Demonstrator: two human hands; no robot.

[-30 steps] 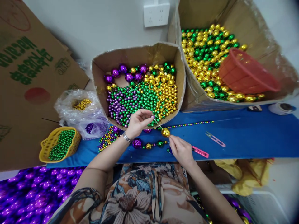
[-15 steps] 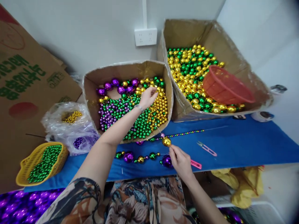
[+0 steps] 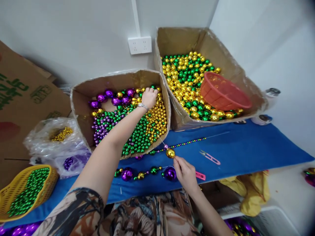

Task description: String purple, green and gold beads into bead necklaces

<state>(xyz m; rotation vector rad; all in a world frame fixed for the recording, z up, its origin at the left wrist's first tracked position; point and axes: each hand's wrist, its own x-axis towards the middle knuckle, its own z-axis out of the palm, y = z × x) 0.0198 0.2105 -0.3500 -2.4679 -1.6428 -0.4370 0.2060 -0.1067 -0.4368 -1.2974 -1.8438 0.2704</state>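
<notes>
My left hand (image 3: 149, 98), with a band at the wrist, reaches into the cardboard box of loose beads (image 3: 165, 73). Its fingers are bent together among the gold and green beads at the far right corner; their tips are hidden. Over the blue cloth, my right hand (image 3: 185, 173) pinches a thin beading string just behind a large gold bead (image 3: 170, 153). A small pink bead (image 3: 166, 147) sits beyond it, and a fine needle-like tip points toward the box. Beside that hand lies a big purple bead (image 3: 169, 173), near a beaded strand (image 3: 140, 175).
Pink thread snips (image 3: 211, 158) and a pink cutter (image 3: 200, 176) lie on the blue cloth (image 3: 246, 147). A larger bead carton (image 3: 182, 123) holds a red basket (image 3: 225, 93). At left are plastic bags (image 3: 54, 137) and a yellow basket (image 3: 48, 190) of green beads.
The camera view has swung right, shifting everything left. My left hand has gone lower among the beads at the box's far right corner. My right hand still pinches the string below the gold bead.
</notes>
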